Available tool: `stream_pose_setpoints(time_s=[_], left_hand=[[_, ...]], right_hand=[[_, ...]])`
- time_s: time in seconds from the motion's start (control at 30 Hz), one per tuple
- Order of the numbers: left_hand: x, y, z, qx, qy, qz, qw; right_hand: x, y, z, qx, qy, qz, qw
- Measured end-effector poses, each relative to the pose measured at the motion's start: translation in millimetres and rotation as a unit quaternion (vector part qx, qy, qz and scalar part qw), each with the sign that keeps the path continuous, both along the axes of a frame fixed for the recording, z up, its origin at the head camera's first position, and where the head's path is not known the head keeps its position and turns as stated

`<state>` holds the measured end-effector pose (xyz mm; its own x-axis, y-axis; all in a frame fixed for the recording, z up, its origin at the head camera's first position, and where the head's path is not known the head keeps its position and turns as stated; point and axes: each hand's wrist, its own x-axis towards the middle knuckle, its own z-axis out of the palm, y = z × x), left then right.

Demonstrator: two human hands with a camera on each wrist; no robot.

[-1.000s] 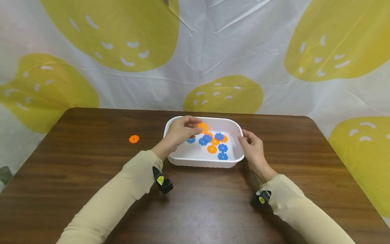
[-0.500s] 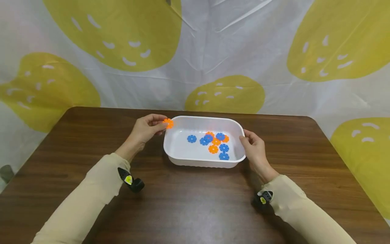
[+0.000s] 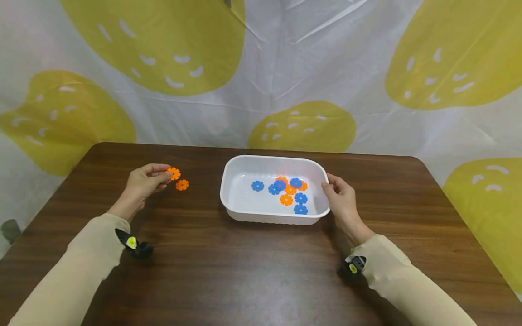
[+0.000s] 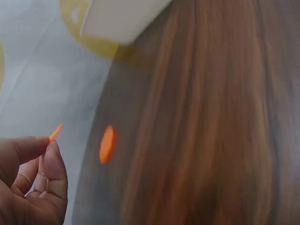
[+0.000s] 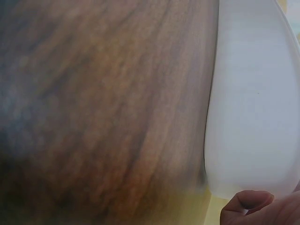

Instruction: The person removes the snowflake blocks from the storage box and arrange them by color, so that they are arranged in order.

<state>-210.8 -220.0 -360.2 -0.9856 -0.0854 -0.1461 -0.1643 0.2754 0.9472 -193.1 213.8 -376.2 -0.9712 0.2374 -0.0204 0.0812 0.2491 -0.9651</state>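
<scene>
Between thumb and fingers my left hand (image 3: 142, 183) pinches an orange snowflake disc (image 3: 174, 173), held above the table left of the tray; the left wrist view shows this disc (image 4: 56, 133) edge-on. A second orange snowflake disc (image 3: 182, 184) lies on the table just beside it. My right hand (image 3: 342, 199) grips the right end of a white plastic tray (image 3: 273, 217), thumb over the rim. Inside the tray lie several blue snowflake discs (image 3: 258, 186) and several orange ones (image 3: 286, 199), most gathered toward the right, some overlapping.
The dark wooden table (image 3: 253, 271) runs back to a white curtain (image 3: 195, 122) with yellow prints behind its far edge. A small grey-green object (image 3: 10, 231) shows past the table's left edge.
My left hand has moved left out of the tray, carrying the orange snowflake disc over to the disc lying on the table. My right hand has kept its hold on the tray.
</scene>
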Motion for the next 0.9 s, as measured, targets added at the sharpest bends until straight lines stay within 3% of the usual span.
stream_pose_setpoints(time_s=[0.2,0.47,0.57,0.77,0.9], left_hand=[[2.5,-18.2,-9.5,-0.026,-0.004,0.017,0.9995],[3.4,-26.0,-17.4,-0.055,0.003,0.019,0.9983],[3.6,-26.7,-19.8,-0.09,0.008,0.027,0.9956],[4.3,-25.9,-23.2,-0.165,0.035,0.034,0.9851],[4.8,-24.6,-25.0,-0.232,0.059,0.039,0.9703]], right_hand=[[-0.4,-0.5,1.0,0.0,-0.004,-0.005,1.0],[-0.1,-0.6,1.3,0.003,0.0,-0.006,1.0],[0.0,-0.7,1.5,0.003,0.0,-0.006,1.0],[0.7,-0.9,3.4,0.006,-0.005,-0.004,1.0],[1.0,-0.7,4.4,0.008,-0.014,-0.004,0.9999]])
